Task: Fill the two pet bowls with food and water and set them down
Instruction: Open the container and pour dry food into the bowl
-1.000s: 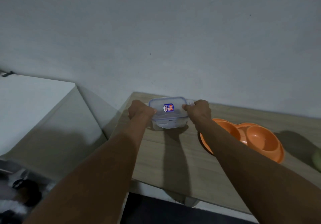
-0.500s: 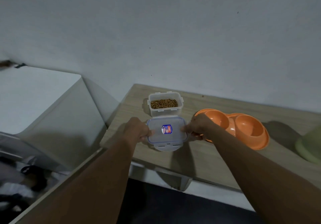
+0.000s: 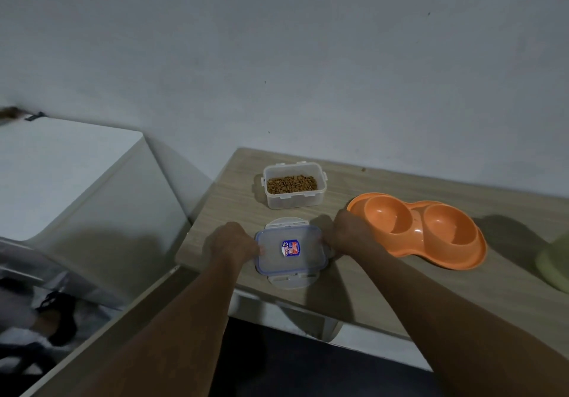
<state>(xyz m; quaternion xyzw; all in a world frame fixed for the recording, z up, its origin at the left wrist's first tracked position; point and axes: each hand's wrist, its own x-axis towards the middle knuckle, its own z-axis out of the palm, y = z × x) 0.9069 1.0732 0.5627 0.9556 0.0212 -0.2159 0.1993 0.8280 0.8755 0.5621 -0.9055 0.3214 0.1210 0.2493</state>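
Hands (image 3: 235, 244) on lid (image 3: 291, 250) near table edge (image 3: 308, 302)

**Lid held flat at near edge of bench**

Both hands on clear lid (image 3: 291, 250) w/ blue seal & small sticker: left hand (image 3: 234, 244) at its left edge, right hand (image 3: 348, 233) at its right edge. Lid lies low over the wooden bench (image 3: 354, 289), near its front edge; can't tell if touching. Just beyond it, open food container (image 3: 293, 185) w/ brown kibble, upright. Right of hands: orange double pet bowl (image 3: 421, 227), both wells empty. Pale green object (image 3: 554, 262) at far right, cut off by frame. White cabinet (image 3: 61, 165) to the left.
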